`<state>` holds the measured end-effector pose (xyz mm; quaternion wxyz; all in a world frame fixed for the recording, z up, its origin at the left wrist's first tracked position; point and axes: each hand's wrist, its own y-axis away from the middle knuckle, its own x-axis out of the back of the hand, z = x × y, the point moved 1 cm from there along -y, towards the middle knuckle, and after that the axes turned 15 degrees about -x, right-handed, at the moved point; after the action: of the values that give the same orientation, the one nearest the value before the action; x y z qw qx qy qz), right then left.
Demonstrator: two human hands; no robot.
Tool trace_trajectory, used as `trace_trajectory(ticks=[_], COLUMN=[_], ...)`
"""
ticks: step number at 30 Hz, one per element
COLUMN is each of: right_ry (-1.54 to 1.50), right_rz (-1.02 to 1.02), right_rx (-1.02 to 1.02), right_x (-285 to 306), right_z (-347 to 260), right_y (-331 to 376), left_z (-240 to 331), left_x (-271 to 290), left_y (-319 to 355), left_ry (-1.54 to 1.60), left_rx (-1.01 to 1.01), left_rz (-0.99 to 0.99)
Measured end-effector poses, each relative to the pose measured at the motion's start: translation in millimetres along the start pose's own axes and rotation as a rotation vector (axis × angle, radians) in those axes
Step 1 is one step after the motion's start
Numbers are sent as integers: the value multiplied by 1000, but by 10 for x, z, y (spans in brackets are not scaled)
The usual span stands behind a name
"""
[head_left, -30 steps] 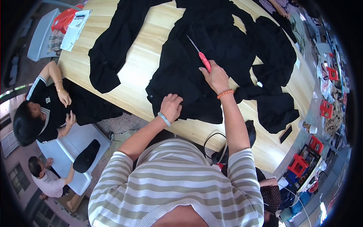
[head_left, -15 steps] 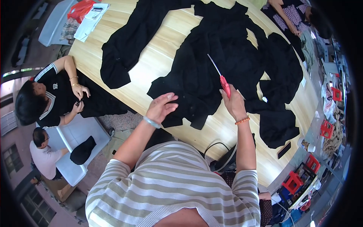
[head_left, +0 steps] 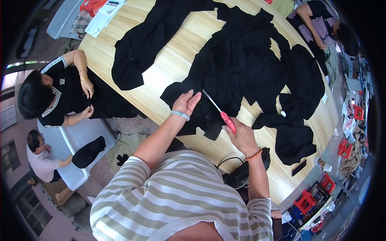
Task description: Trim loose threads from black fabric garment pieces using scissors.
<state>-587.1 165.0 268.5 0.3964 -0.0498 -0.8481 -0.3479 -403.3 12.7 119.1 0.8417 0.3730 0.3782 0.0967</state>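
Note:
My right hand (head_left: pixel 242 135) is wrapped around the red handle of a tool with a long, thin metal shaft (head_left: pixel 217 107); its exact kind is unclear. The shaft slants up and to the left, its tip just beside the fingertips of my left hand (head_left: pixel 188 103). That hand is open, palm turned up and fingers stretched out, over the lower left edge of a black garment (head_left: pixel 241 60). Whether it touches the cloth I cannot tell. The garment lies spread across the light wooden table (head_left: pixel 169 52), sleeves out to the side.
Another long black cloth piece (head_left: pixel 138 48) lies farther left. A phone (head_left: pixel 298 168) is at the right table edge; a black object with a cord (head_left: pixel 251 170) is by my right forearm. Co-workers sit left (head_left: pixel 60 90) and far right (head_left: pixel 317 24); another person is by a white bin (head_left: pixel 76 136).
My right hand has come nearer to me and left, bringing the tool's tip down beside my left hand. My left hand has shifted slightly right. The view has shifted a little.

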Motion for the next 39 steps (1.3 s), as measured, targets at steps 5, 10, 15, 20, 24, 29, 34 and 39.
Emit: trace_trajectory(ticks=[5, 10, 15, 20, 24, 29, 34, 39], right_ry=[170, 152, 149, 16, -22, 92, 149, 139], right_rz=[-57, -68, -93, -69, -19, -81, -92, -66], right_rx=[-12, -7, 0, 39, 117, 34, 40, 62], right_x=[-103, -131, -167, -102, -200, -262, -244, -234], right_z=[5, -81, -111, -107, -178, -395, -473, -522], right_y=[56, 12, -29, -11, -14, -143, -231, -260], left_z=[5, -14, 21, 237, 418, 415, 442, 510], left_x=[173, 229, 234, 376, 382, 394, 297, 253], left_y=[-143, -171, -123, -217, -365, -507, -346, -325], left_ry=[-179, -226, -194, -213, 174, -30, -169, -205], left_rx=[-79, -113, -127, -108, -91, -81, -142, -184], left_rz=[-81, -97, -143, -132, -86, -94, -163, -199])
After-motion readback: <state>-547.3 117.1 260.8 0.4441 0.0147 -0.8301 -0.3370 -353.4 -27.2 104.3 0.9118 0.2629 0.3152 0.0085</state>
